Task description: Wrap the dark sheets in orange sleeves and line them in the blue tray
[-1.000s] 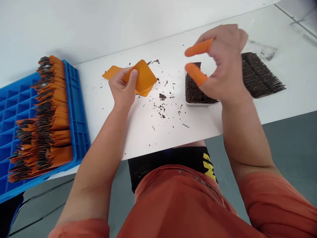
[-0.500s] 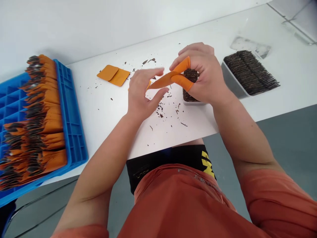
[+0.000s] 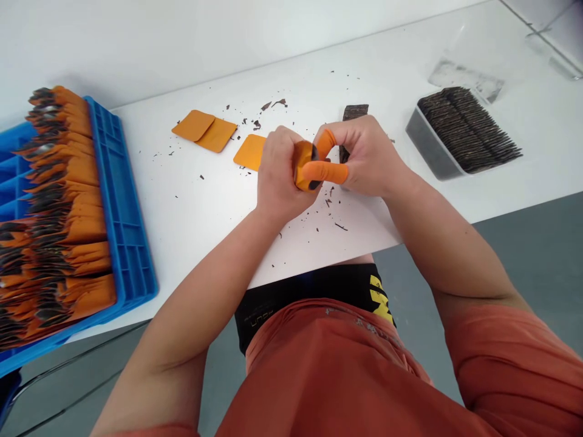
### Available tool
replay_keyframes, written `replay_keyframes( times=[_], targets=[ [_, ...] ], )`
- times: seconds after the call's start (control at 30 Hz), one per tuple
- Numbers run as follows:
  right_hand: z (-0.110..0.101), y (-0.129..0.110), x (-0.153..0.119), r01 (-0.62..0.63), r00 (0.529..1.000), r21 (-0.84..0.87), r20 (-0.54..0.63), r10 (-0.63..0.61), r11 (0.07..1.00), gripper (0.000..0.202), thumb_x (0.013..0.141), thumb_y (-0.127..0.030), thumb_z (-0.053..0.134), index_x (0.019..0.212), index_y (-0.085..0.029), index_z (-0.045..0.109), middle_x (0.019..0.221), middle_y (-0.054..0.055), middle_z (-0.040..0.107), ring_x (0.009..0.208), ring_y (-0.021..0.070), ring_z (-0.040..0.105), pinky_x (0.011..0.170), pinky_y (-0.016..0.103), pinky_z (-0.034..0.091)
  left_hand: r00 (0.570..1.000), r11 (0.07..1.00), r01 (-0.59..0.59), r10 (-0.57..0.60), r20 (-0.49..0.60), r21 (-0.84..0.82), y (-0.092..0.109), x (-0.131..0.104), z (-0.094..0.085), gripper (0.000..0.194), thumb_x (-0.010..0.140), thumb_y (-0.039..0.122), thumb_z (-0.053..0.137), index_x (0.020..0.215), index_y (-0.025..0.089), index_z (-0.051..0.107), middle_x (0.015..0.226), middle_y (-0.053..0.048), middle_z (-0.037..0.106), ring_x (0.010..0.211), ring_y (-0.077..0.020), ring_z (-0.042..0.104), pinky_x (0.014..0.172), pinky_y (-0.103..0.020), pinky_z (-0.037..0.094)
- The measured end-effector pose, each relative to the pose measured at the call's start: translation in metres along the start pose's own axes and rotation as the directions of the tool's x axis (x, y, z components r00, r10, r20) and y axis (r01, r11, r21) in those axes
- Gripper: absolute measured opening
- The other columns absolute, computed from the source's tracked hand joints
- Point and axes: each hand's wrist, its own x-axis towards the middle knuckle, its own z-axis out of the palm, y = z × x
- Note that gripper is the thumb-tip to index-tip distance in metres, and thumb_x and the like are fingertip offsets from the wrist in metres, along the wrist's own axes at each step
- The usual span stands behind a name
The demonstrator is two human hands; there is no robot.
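Observation:
My left hand (image 3: 280, 176) is closed around an orange packet (image 3: 301, 159), squeezed so that its end bulges, with dark patches at the edge facing my right hand. My right hand (image 3: 364, 155) wears orange finger cots (image 3: 330, 172) on thumb and index finger. Those two fingertips press at the packet's end; whether they also pinch something inside it is hidden. Another orange packet (image 3: 248, 152) lies flat beside my left knuckles, partly covered. Behind my right hand, a stack of dark brown thin pieces (image 3: 355, 111) shows in part.
Two overlapping orange packets (image 3: 203, 129) lie further left. A blue crate (image 3: 130, 206) holds rows of filled orange packets (image 3: 88, 227). On the right stands a clear tub (image 3: 426, 142) of dark thin pieces (image 3: 467, 130), near a transparent lid (image 3: 467, 77). Brown crumbs (image 3: 273, 104) litter the white table (image 3: 182, 237).
My left hand has moved right and closed around the packet, which now faces my right hand end-on. My right fingertips have come down to its end. The flat packet beside my left hand now shows more.

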Motion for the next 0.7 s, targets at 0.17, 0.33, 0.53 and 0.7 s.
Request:
replay_keyframes(
  times=[0.17, 0.33, 0.53, 0.7],
  targets=[
    [0.000, 0.000, -0.004, 0.007, 1.000, -0.033, 0.008, -0.006, 0.999, 0.055, 0.079, -0.081, 0.084, 0.072, -0.029, 0.069, 0.080, 0.001, 0.074, 0.077, 0.0205, 0.061, 0.074, 0.041, 0.055, 0.944, 0.949, 0.307, -0.292, 0.152, -0.080, -0.001, -0.009, -0.010, 0.047, 0.095, 0.066, 0.080, 0.100, 0.028, 0.054, 0.092, -0.004, 0.055, 0.100, -0.0297, 0.072, 0.082, -0.051, 0.062],
    [-0.005, -0.002, -0.005, 0.021, 0.998, -0.029, 0.060, -0.020, 0.999, 0.042, 0.081, -0.072, 0.085, 0.079, -0.031, 0.074, 0.089, 0.003, 0.078, 0.083, 0.0232, 0.066, 0.079, 0.045, 0.059, 0.949, 0.952, 0.296, -0.285, 0.132, -0.076, 0.008, -0.005, -0.013, 0.054, 0.095, 0.071, 0.078, 0.095, 0.027, 0.047, 0.089, -0.003, 0.052, 0.085, -0.0236, 0.066, 0.070, -0.044, 0.055],
    [-0.006, 0.000, -0.007, 0.037, 0.999, -0.168, 0.023, -0.034, 0.985, 0.020, 0.086, -0.050, 0.079, 0.084, -0.031, 0.073, 0.091, 0.002, 0.077, 0.084, 0.0234, 0.067, 0.082, 0.046, 0.060, 0.997, 0.996, -0.069, 0.070, -0.019, 0.056, -0.005, 0.001, -0.005, 0.040, 0.101, 0.061, 0.069, 0.103, 0.030, 0.045, 0.085, -0.004, 0.051, 0.074, -0.0221, 0.047, 0.062, -0.043, 0.037],
    [0.004, 0.002, -0.009, 0.087, 0.988, -0.411, -0.081, -0.132, 0.907, 0.018, 0.077, -0.032, 0.076, 0.092, -0.032, 0.066, 0.103, 0.003, 0.074, 0.092, 0.0254, 0.066, 0.082, 0.046, 0.057, 0.967, 0.963, -0.187, 0.216, -0.138, 0.196, 0.006, 0.009, 0.003, 0.034, 0.104, 0.052, 0.065, 0.109, 0.031, 0.039, 0.097, -0.008, 0.053, 0.088, -0.0296, 0.045, 0.083, -0.050, 0.040]
  ],
)
